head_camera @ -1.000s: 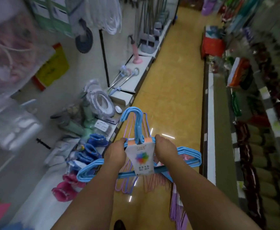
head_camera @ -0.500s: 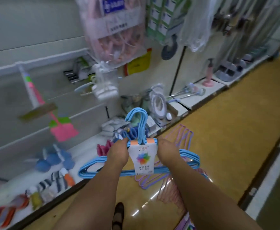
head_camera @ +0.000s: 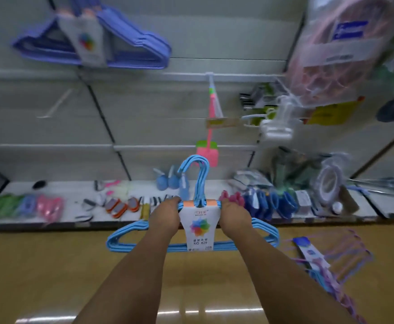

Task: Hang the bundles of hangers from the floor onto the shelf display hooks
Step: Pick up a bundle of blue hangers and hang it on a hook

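While my left hand (head_camera: 165, 219) and right hand (head_camera: 234, 218) clutch the blue hanger bundle (head_camera: 192, 230) by its shoulders above the floor (head_camera: 51, 265), I should keep its hooks upright and level, aiming beside the hung purple bundle (head_camera: 90, 40).

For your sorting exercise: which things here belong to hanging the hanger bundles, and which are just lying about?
Belongs to the job:
blue hanger bundle, held by left hand and right hand
purple hanger bundle, already hanging
pink hangers on the floor

Lying about:
pink brush
yellow sign
blue clips
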